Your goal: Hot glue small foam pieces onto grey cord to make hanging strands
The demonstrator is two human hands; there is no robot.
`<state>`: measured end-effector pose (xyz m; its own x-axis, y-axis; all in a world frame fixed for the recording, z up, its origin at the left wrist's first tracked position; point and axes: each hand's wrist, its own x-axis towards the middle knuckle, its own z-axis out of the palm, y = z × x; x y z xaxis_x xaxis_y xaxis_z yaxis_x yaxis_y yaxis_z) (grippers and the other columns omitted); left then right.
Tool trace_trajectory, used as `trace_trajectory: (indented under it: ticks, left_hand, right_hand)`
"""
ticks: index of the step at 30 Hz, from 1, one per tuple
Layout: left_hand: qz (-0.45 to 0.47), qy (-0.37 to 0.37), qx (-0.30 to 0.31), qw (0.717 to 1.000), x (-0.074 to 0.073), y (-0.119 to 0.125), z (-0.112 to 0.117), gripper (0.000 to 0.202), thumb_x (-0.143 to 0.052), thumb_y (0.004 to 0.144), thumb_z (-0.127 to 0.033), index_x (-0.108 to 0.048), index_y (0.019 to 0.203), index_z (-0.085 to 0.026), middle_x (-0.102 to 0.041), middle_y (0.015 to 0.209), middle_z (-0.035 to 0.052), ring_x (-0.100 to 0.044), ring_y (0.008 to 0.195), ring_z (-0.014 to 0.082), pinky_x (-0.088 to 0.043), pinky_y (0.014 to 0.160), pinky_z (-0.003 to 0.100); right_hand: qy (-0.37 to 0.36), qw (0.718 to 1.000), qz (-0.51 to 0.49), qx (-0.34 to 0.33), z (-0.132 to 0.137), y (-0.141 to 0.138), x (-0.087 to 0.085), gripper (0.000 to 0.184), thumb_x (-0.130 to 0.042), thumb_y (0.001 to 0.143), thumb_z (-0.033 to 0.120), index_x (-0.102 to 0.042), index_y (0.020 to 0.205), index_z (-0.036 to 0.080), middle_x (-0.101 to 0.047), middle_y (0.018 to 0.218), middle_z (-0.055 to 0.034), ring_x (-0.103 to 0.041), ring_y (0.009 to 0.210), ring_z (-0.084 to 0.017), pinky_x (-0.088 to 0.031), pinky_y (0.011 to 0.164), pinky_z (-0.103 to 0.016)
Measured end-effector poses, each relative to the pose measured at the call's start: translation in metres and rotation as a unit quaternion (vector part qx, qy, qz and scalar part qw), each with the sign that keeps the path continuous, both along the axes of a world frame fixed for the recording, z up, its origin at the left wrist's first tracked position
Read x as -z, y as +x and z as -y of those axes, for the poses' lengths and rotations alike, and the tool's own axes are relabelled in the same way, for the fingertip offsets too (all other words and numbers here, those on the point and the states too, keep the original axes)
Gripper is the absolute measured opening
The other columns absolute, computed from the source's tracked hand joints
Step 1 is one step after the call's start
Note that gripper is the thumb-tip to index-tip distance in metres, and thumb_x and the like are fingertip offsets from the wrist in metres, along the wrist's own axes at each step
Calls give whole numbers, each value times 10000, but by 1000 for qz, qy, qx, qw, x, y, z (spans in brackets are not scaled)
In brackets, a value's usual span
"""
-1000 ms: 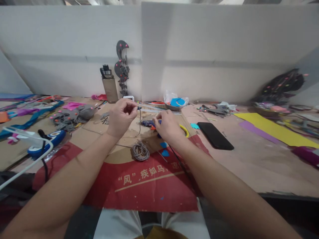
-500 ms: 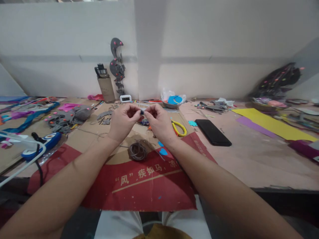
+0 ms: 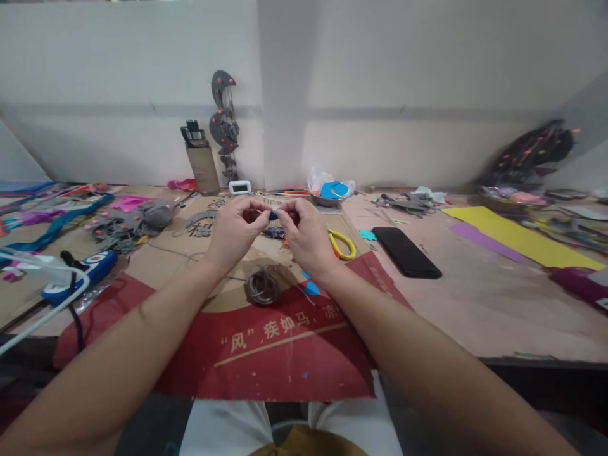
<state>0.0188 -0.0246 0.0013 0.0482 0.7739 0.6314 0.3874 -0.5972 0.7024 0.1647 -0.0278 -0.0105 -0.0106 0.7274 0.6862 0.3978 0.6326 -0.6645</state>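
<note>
My left hand [image 3: 239, 229] and my right hand [image 3: 306, 235] are raised over the middle of the table, fingertips almost meeting. Both pinch a small dark blue piece [image 3: 273, 215], mostly hidden by the fingers, so its kind is unclear. Below them a coil of grey cord [image 3: 263, 288] rests on a red and brown cardboard sheet [image 3: 285, 373], with a strand trailing to the left. Blue paper cutouts [image 3: 311, 289] lie right of the coil. Yellow-handled scissors [image 3: 342, 246] are just beyond my right wrist.
A black phone [image 3: 406, 253] lies to the right, near yellow sheets [image 3: 517, 235]. At the back stand a bottle [image 3: 203, 166], a small white clock [image 3: 239, 187] and a bowl [image 3: 327, 201]. Grey felt pieces [image 3: 133, 225] and a blue power strip [image 3: 80, 278] are on the left.
My fingertips have drawn slightly apart, and more of the dark blue piece shows between them. The cord, scissors and phone stay where they were.
</note>
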Motion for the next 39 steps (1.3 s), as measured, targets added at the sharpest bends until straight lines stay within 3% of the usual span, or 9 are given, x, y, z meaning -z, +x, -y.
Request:
trace_trajectory:
  ticks: [5,20,28,39]
  left_hand:
    - [6,-8,4,1000,0,0,0,81,-620,751,-230,-664,763,-163,-621,614,14,-549,518,99,-442,491,219]
    - [85,-103,124,983,2,2,-2,159,-691,724,-287,-673,795,-146,-681,690,41,-646,601,134,-556,608,269]
    - [63,-96,92,989,0,2,0,167,-701,712,-294,-676,777,-142,-685,701,50,-642,590,136,-545,589,259]
    - [143,-126,63,980,0,3,-2,118,-678,723,-251,-630,721,-143,-661,617,38,-636,551,137,-568,584,288]
  right_hand:
    - [-2,1000,16,11,1,-1,0,115,-519,847,294,-535,793,194,-577,775,-24,-500,726,-143,-386,675,-279]
    - [33,997,45,50,1,3,-2,84,-537,823,232,-499,753,205,-543,754,-15,-461,676,-132,-373,650,-281]
    - [43,996,69,42,0,3,-1,81,-529,830,202,-489,760,206,-540,772,-26,-476,714,-150,-377,665,-298]
    - [18,999,34,9,3,-2,2,39,-526,821,211,-524,785,196,-574,785,-32,-511,732,-150,-397,674,-293]
